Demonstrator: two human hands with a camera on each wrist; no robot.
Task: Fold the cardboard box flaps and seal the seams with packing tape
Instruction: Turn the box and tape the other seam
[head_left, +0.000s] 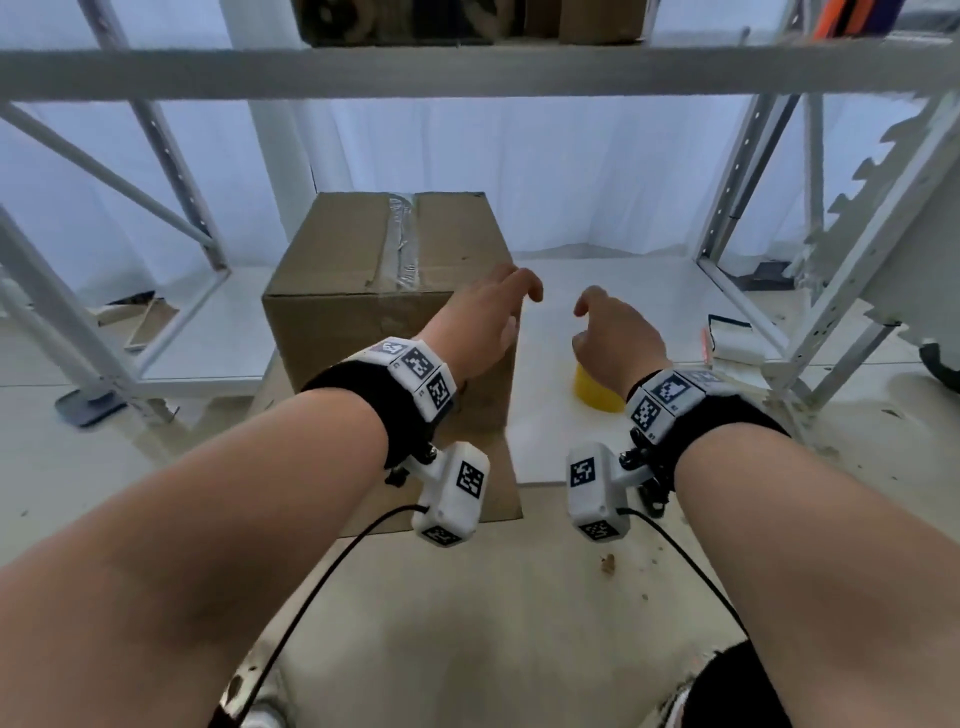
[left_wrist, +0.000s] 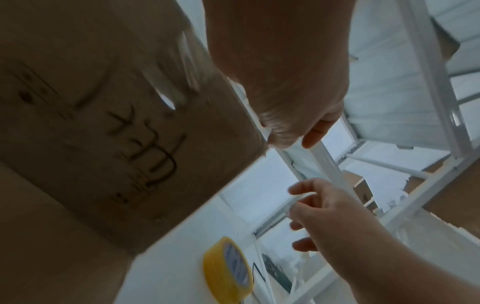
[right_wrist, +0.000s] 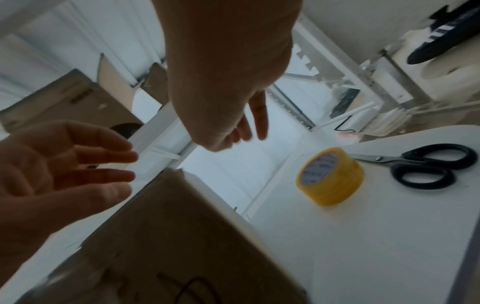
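**A:** From the head camera, where does the job stand?

**B:** The cardboard box sits on the white table, top flaps folded down and a strip of clear tape along the centre seam. The left hand hovers at the box's near right corner, fingers loosely bent, holding nothing. The right hand hangs right of the box, also empty, above the yellow roll of packing tape.

**A:** And the left wrist view?

**B:** It shows the printed side of the box, blurred, with the roll on the table below it. Both hands are slack.

**A:** Right wrist?

**B:** The roll lies just right of the box, black scissors beyond it. Fingers are spread, touching nothing.

**A:** So the step?

**B:** I'd judge the top seam finished. Next likely means gripping the box by opposite sides to turn it for another seam, or picking up the roll.
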